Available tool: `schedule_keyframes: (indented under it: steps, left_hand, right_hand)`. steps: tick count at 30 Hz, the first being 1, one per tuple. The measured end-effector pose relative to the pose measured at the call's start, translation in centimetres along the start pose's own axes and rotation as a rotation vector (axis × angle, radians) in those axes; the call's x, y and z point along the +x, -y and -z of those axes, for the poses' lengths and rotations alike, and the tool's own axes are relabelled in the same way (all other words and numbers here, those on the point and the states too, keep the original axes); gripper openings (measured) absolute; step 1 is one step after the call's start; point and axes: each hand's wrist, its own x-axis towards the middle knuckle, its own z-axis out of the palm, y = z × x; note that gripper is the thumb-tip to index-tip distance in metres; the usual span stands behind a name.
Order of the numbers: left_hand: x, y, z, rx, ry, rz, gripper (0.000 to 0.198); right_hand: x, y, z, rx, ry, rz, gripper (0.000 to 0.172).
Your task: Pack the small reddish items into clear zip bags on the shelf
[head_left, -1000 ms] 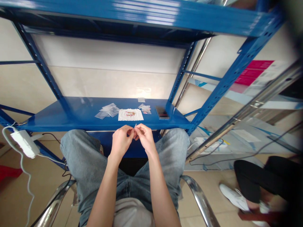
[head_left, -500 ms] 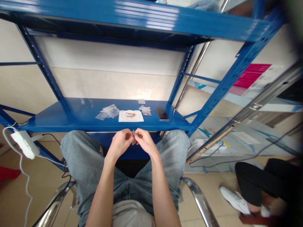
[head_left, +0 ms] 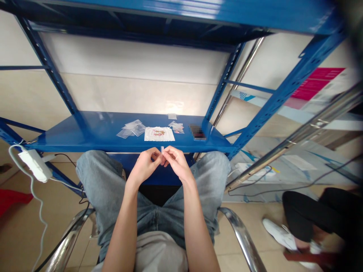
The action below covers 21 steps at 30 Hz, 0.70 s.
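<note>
A: Grip status?
B: Clear plastic pc (head_left: 162, 149) is pinched by R hand (head_left: 173, 160) fingertips, near the blue shelf (head_left: 96, 139) edge. L hand (head_left: 146, 161) is curled right beside it — whether it's clamped too can't be told.
A: Tips?
B: Prob. best held lightly by its edge, w/ wrists steadied, so it isn't crumpled.
A: Containers?
B: Clear bags (head_left: 132, 129) are piled left of the white sheet (head_left: 159, 133) — no contents made out. Pinkish bits seem held among small bags (head_left: 176, 127), right.
</note>
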Motion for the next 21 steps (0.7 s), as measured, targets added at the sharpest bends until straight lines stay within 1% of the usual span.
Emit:
schedule_keyframes:
  steps: [3, 6, 13, 15, 19, 21]
  left_hand:
    - [0.0, 0.0, 0.0, 0.01, 0.026, 0.006, 0.022]
    - [0.0, -0.1, 0.0, 0.017, 0.039, -0.019, 0.024]
    - [0.1, 0.0, -0.3, 0.193, -0.04, -0.002, 0.026]
    - [0.2, 0.0, -0.6, 0.279, -0.119, 0.007, 0.023]
    - [0.4, -0.3, -1.1, 0.449, -0.328, 0.044, 0.022]
    - [0.4, -0.3, -1.1, 0.486, -0.36, 0.045, 0.024]
  right_hand:
    - [0.0, 0.1, -0.1, -0.004, 0.004, 0.008, 0.031]
    - [0.0, 0.1, -0.3, 0.002, -0.002, 0.009, 0.03]
    - [0.2, 0.0, -0.7, -0.028, -0.014, -0.017, 0.025]
    - [0.2, 0.0, -1.0, -0.079, -0.089, -0.022, 0.022]
    - [0.4, 0.1, -1.7, -0.282, -0.357, -0.029, 0.018]
    - [0.5, 0.1, -2.0, -0.356, -0.426, -0.012, 0.017]
